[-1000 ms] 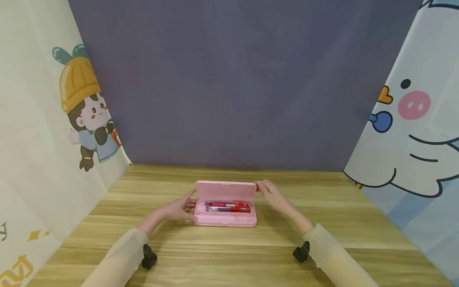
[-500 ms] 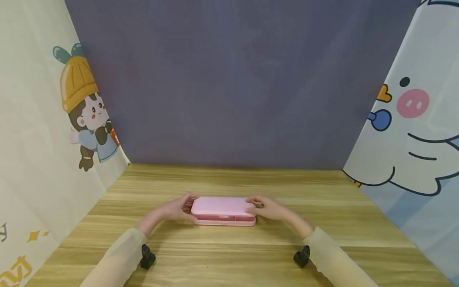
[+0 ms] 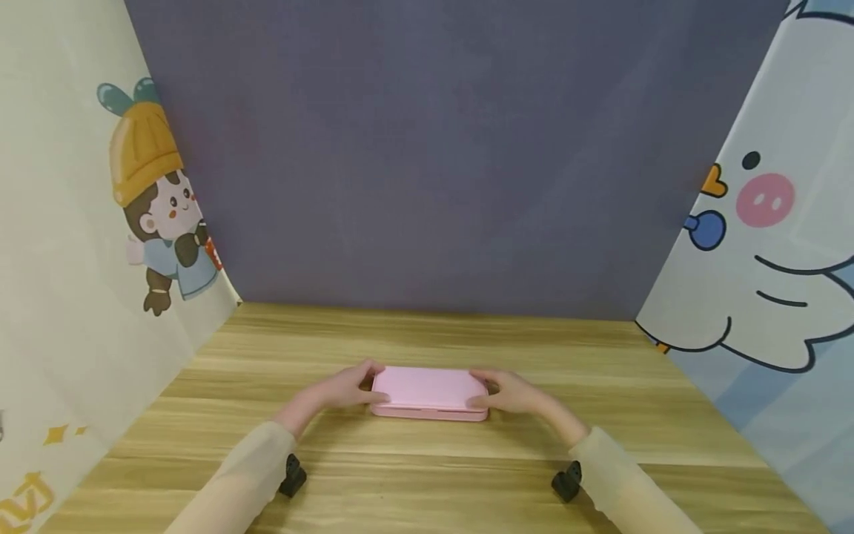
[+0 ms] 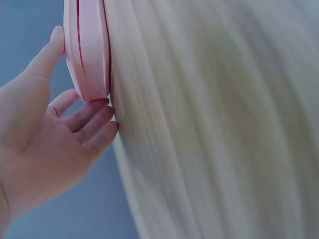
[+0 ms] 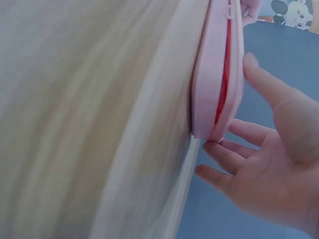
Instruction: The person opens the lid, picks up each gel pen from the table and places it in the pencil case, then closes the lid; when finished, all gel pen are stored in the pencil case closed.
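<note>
A pink plastic pencil case (image 3: 430, 387) lies on the wooden table with its lid down over the base. In the right wrist view a narrow red slit runs between lid and base at that end; in the left wrist view the seam is a thin line. My left hand (image 3: 347, 387) holds the left end, thumb on the lid and fingers curved about the end. At the opposite end my right hand (image 3: 510, 391) holds it likewise, thumb on the lid's front and a finger at the back corner. The pens inside are hidden by the lid.
The wooden table (image 3: 400, 475) reaches back to a dark grey-blue backdrop (image 3: 427, 163). Cartoon-printed cloths stand at the left (image 3: 60, 222) and right (image 3: 767, 297). Each sleeve carries a small black wrist camera, one left (image 3: 292, 476) and one right (image 3: 567, 482).
The upright lid has swung down toward me and covers the pens. My right hand has come down with it to the case's right end; the left stays at its end.
</note>
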Demonstrator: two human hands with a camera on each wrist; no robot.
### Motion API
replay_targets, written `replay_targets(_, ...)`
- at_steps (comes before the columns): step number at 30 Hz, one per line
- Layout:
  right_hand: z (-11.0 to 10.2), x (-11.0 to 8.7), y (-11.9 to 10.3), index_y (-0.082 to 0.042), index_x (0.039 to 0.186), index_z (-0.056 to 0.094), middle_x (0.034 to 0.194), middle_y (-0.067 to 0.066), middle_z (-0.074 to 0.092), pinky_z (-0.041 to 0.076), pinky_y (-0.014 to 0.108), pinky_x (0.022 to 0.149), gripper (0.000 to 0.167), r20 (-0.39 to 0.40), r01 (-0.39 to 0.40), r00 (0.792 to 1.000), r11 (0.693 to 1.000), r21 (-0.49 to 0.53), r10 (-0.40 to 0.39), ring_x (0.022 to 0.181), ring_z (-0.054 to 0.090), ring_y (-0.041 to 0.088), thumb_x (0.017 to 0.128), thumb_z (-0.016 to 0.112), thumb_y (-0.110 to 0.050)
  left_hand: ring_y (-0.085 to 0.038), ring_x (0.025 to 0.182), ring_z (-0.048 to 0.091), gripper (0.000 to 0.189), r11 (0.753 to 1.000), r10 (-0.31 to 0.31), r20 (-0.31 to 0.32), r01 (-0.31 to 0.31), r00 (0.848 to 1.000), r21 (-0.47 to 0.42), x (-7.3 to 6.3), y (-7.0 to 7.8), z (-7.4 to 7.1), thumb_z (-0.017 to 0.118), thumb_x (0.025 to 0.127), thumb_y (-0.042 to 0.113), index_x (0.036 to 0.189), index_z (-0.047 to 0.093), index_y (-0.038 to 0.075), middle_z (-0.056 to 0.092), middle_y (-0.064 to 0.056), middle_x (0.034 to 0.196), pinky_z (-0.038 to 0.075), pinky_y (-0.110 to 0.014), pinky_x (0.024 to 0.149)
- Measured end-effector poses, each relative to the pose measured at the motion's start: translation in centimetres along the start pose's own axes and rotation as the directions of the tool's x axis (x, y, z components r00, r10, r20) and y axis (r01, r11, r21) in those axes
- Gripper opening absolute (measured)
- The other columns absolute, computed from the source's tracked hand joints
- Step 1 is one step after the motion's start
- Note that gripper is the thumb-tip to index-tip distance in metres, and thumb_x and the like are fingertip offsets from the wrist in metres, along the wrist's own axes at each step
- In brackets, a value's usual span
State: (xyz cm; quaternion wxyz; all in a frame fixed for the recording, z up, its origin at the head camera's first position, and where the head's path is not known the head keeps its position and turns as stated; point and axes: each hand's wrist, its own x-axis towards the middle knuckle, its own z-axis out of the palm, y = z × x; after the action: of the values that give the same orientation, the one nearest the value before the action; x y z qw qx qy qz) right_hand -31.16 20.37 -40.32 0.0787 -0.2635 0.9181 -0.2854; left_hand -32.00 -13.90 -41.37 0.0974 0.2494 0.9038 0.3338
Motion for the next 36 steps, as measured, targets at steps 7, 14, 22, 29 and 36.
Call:
replay_targets(7, -0.6, -0.2, 1.0, 0.002, 0.138, 0.043, 0.141, 0.022, 0.044, 0.035, 0.054, 0.108, 0.074, -0.026, -0.027, 0.999, 0.999, 0.041, 0.028, 0.132, 0.038, 0.039, 0.082, 0.070, -0.040, -0.027, 0.110, 0.053, 0.062, 1.000, 0.004, -0.023, -0.005, 1.000, -0.015, 1.1, 0.9, 0.7, 0.070, 0.084, 0.033, 0.126, 0.044, -0.003, 0.057, -0.014, 0.115, 0.047, -0.044, 0.097)
replay_targets(14, -1.4, 0.1, 0.6, 0.002, 0.134, 0.047, 0.136, 0.024, 0.048, 0.037, 0.054, 0.107, 0.073, -0.049, -0.108, 0.993, 0.994, 0.010, 0.108, 0.129, 0.041, 0.040, 0.078, 0.076, -0.035, -0.023, 0.103, 0.054, 0.060, 0.999, 0.036, -0.035, -0.037, 0.999, -0.029, 1.8, 1.3, 1.0, 0.070, 0.085, 0.031, 0.125, 0.043, -0.005, 0.057, -0.012, 0.108, 0.049, -0.040, 0.092)
replay_targets(22, -2.1, 0.2, 0.2, 0.008, 0.134, 0.044, 0.135, 0.028, 0.047, 0.037, 0.052, 0.108, 0.074, -0.028, -0.139, 0.990, 0.990, -0.001, 0.139, 0.127, 0.041, 0.042, 0.077, 0.077, -0.028, -0.029, 0.115, 0.051, 0.061, 0.999, -0.015, -0.049, 0.013, 0.999, -0.038, 2.6, 1.9, 1.6, 0.069, 0.085, 0.031, 0.128, 0.043, -0.004, 0.056, -0.017, 0.119, 0.045, -0.044, 0.100)
replay_targets(29, -2.7, 0.0, 0.9, 0.008, 0.135, 0.042, 0.135, 0.029, 0.046, 0.038, 0.053, 0.107, 0.075, -0.006, -0.108, 0.994, 0.993, -0.044, 0.108, 0.127, 0.042, 0.043, 0.079, 0.075, -0.029, -0.032, 0.122, 0.048, 0.063, 0.998, -0.061, -0.051, 0.060, 0.997, -0.022, 3.1, 2.7, 2.0, 0.069, 0.085, 0.031, 0.131, 0.043, -0.002, 0.052, -0.020, 0.128, 0.042, -0.046, 0.105)
replay_targets(36, -3.6, -0.5, 2.0, 0.006, 0.137, 0.041, 0.138, 0.027, 0.044, 0.037, 0.054, 0.107, 0.074, -0.005, -0.078, 0.997, 0.994, -0.070, 0.078, 0.128, 0.040, 0.043, 0.082, 0.072, -0.032, -0.034, 0.134, 0.036, 0.070, 0.997, -0.071, -0.012, 0.071, 0.997, 0.001, 3.7, 3.5, 2.4, 0.063, 0.088, 0.039, 0.139, 0.036, -0.001, 0.040, -0.022, 0.144, 0.033, -0.046, 0.113)
